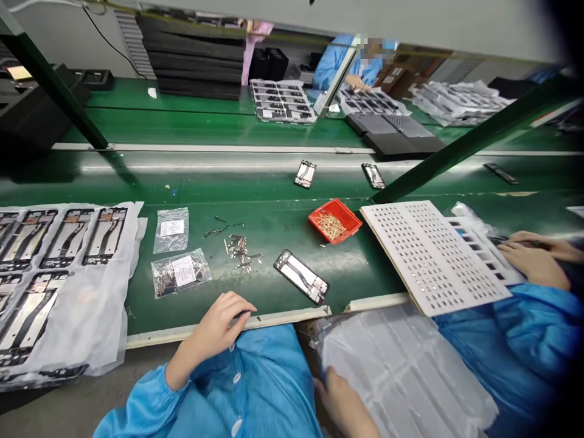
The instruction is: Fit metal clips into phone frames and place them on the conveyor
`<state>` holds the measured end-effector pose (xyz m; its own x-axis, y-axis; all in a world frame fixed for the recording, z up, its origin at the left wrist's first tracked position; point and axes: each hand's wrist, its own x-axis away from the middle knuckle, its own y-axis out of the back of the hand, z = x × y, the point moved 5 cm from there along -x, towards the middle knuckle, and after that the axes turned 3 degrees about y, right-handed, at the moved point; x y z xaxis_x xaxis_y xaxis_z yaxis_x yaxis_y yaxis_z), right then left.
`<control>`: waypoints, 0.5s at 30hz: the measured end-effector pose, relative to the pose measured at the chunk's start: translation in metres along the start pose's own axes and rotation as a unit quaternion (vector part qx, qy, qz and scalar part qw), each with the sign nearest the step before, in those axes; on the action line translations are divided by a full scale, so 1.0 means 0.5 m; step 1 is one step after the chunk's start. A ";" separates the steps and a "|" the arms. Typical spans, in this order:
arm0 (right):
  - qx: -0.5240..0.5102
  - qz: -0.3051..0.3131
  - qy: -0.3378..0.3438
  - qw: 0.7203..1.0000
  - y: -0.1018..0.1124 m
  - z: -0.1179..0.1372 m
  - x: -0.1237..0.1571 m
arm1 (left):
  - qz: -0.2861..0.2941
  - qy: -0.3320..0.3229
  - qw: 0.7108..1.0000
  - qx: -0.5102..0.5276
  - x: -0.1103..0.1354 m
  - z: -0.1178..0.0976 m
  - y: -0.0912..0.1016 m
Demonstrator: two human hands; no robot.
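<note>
My left hand (224, 323) is at the table's front edge, thumb and forefinger nearly together around a small dark sliver I cannot make out. My right hand (343, 398) is low, beside the left edge of a translucent plastic tray (396, 365); its fingers are blurred and partly hidden. On the green table in front of me lies a phone frame (301, 277) with a dark flex cable across its pale middle. Left of it is a loose heap of small metal parts (238, 246). A red bin (335, 221) of small gold-coloured parts stands behind the phone frame.
Two labelled plastic bags (171, 230) of parts lie left of the heap. A white tray of phone frames (91, 304) fills the left side. At right, a white perforated board (433, 255) overhangs the edge by a co-worker's hands (533, 258). A green post (469, 143) slants across the right.
</note>
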<state>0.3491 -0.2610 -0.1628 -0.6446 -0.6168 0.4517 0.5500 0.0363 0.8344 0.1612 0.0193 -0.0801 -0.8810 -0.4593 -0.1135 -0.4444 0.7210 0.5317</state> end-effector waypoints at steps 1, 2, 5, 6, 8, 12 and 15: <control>-0.011 0.017 0.025 0.999 -0.021 0.019 0.007 | 0.016 -0.006 1.000 0.000 -0.002 -0.004 -0.011; -0.025 0.028 0.057 0.998 -0.037 0.041 0.013 | 0.037 -0.014 0.999 0.000 -0.005 -0.010 -0.023; -0.064 0.002 0.146 0.987 -0.035 0.115 0.010 | 0.089 -0.039 0.995 -0.002 -0.016 -0.029 -0.054; -0.070 -0.031 0.160 0.984 -0.018 0.134 -0.002 | 0.095 -0.047 0.994 -0.004 -0.020 -0.035 -0.061; -0.072 -0.123 0.157 0.977 0.035 0.153 -0.047 | 0.089 -0.057 0.994 -0.008 -0.025 -0.044 -0.065; -0.037 -0.263 0.156 0.951 0.135 0.127 -0.175 | 0.056 -0.052 0.997 -0.023 -0.024 -0.043 -0.052; 0.034 -0.252 0.173 0.952 0.148 0.064 -0.261 | 0.040 -0.034 0.998 -0.039 -0.009 -0.023 -0.037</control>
<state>0.4568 -0.1526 -0.1496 -0.5979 -0.7906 -0.1321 0.1735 -0.2886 0.9416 0.1751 0.0020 -0.0799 -0.9234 -0.3638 -0.1226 -0.3601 0.7099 0.6052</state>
